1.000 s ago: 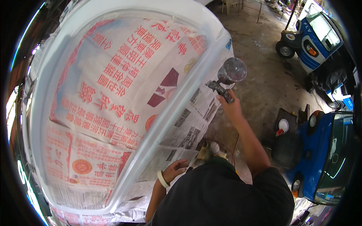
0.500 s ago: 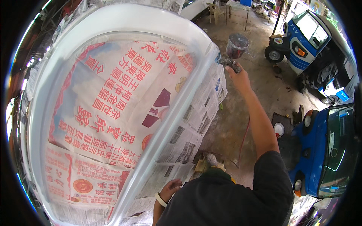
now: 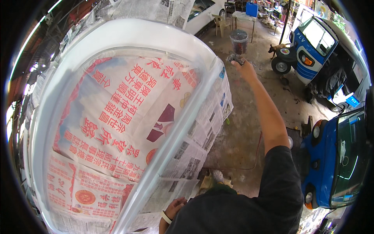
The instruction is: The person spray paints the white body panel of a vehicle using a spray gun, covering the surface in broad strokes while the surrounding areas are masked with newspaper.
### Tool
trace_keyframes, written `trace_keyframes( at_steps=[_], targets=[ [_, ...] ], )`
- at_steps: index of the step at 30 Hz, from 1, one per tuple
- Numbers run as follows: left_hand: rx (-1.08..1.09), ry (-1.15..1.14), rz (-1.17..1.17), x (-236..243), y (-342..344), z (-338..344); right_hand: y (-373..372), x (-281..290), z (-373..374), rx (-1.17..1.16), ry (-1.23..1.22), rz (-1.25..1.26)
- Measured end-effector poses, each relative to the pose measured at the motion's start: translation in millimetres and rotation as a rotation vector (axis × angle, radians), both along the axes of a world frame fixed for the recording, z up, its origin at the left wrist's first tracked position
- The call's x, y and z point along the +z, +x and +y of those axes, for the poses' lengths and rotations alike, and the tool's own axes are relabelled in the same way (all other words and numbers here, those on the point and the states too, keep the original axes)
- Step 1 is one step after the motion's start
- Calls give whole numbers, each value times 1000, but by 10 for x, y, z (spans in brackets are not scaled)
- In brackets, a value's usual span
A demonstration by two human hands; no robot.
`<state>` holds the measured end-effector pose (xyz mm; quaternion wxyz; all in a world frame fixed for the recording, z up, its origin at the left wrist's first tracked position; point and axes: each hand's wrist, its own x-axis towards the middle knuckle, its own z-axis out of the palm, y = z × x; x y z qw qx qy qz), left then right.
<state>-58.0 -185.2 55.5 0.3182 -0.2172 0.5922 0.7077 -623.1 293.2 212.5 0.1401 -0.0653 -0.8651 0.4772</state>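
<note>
Paint-crusted spray gun [image 3: 236, 59] is gripped in the outstretched right hand [image 3: 246, 70], near smooth, curved white panelling [image 3: 156, 33] and creased newspaper [image 3: 206, 124]; left hand [image 3: 175, 207], arm bent, grip unclear.

Right hand [image 3: 245, 71], upper centre-right of frame, grips a dark spray gun [image 3: 235, 59] near the far corner of a white curved panel [image 3: 171, 33]. Printed paper [image 3: 120, 101] covers the panel's middle, left of frame. Left hand [image 3: 175, 207], bottom centre, fingers curled; contact unclear. Blue vehicle [image 3: 325, 148] at right.
</note>
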Motion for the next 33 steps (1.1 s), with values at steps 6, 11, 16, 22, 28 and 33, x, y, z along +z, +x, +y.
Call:
trace_keyframes(
  at_steps=[6,11,16,22,28,33],
  targets=[
    [-29,-12,10,-4,14,-22,215,44,-67,21,48,-53],
    [-63,-10,26,-36,-77,-13,545,107,-56,102,98,-92],
    [-59,18,23,1,-156,-3,963,299,-92,274,-24,-143],
    [-105,35,64,-26,-279,5,856,356,-21,256,-40,-131],
    [-76,31,80,-28,-226,60,904,444,-152,100,59,-53],
    [-72,28,62,-69,-272,62,950,274,-214,72,207,119]
  ],
)
